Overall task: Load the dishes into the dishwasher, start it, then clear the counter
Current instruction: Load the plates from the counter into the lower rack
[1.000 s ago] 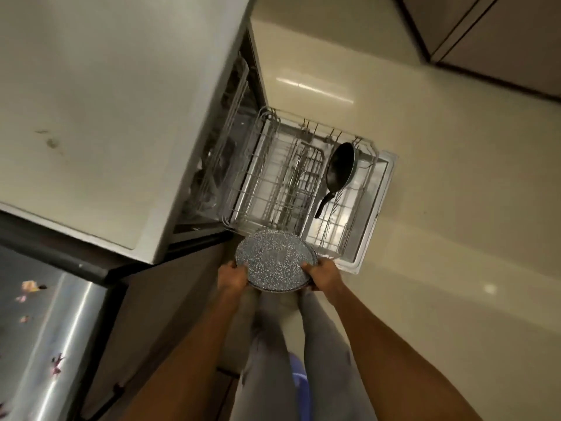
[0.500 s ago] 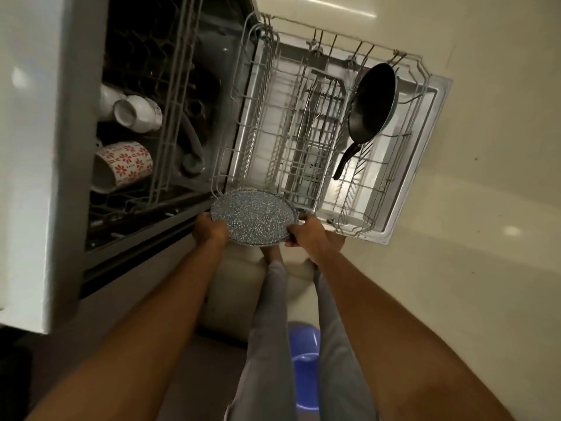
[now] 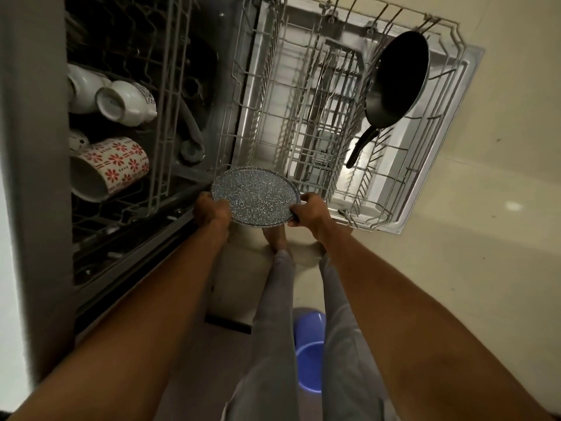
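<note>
Pale kitchen floor (image 3: 485, 268), lower rack (image 3: 303, 123) pulled out, frying pan (image 3: 397, 77) propped inside; left hand (image 3: 211, 209) and right hand (image 3: 309, 212) grip speckled plate (image 3: 255, 197), now lower, at rack's near edge; slotting in looks imminent.

Dim, warm light; glare on the dishwasher door (image 3: 358, 180), floor (image 3: 513, 205) glints, edges bend, soft blur throughout.

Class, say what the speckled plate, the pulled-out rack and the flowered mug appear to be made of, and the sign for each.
Speckled plate: probably enamelled metal or stoneware; grey glaze-like speckle, thin rim. Pulled-out rack: coated steel wire, by its thin pale bars. Flowered mug: glazed ceramic; glossy white with a red print.
</note>
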Demonstrator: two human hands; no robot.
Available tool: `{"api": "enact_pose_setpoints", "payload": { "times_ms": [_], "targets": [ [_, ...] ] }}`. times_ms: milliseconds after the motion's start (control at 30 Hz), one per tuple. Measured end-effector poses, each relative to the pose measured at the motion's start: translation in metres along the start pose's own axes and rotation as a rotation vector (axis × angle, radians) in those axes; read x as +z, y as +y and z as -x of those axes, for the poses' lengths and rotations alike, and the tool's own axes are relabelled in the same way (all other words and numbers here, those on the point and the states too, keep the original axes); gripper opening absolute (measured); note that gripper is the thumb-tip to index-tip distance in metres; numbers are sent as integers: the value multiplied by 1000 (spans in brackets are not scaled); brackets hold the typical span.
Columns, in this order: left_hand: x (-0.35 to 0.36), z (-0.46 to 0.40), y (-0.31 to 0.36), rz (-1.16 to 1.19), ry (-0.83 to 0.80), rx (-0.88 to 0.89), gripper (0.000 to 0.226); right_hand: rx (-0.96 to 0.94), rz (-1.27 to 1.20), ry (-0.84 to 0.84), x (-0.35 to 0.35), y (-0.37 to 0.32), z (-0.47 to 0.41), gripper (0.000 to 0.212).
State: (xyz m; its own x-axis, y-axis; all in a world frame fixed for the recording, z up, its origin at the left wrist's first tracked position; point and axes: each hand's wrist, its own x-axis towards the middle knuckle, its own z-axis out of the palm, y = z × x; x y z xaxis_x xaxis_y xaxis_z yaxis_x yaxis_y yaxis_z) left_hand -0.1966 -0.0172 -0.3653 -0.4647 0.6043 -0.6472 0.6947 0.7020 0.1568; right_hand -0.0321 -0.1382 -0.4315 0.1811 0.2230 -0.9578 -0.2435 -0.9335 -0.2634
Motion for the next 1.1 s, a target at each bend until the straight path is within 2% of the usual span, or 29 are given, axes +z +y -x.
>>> {"api": "enact_pose_setpoints", "payload": {
  "times_ms": [67, 133, 300, 467, 600, 800, 1100],
  "targets": [
    [4, 1, 1, 9, 13, -25, 32, 7, 25, -2, 0, -1, -6, 29],
    [5, 2, 2, -17, 25, -40, 34, 5, 59, -6, 1, 2, -13, 26],
    [5, 2, -6, 9, 34, 3, 36, -17, 64, -25, 10, 20, -30, 35],
    [1, 15, 1, 20, 46, 17, 38, -16, 24, -38, 7, 14, -19, 25],
    [1, 12, 9, 38, 54, 35, 37, -3, 48, -42, 2, 4, -16, 29],
    [2, 7, 15, 65, 81, 31, 38, -10, 2, -61, -2, -2, -5, 21],
    [12, 2, 12, 57, 32, -29, 38, 15, 61, -44, -4, -4, -11, 28]
  ]
}}
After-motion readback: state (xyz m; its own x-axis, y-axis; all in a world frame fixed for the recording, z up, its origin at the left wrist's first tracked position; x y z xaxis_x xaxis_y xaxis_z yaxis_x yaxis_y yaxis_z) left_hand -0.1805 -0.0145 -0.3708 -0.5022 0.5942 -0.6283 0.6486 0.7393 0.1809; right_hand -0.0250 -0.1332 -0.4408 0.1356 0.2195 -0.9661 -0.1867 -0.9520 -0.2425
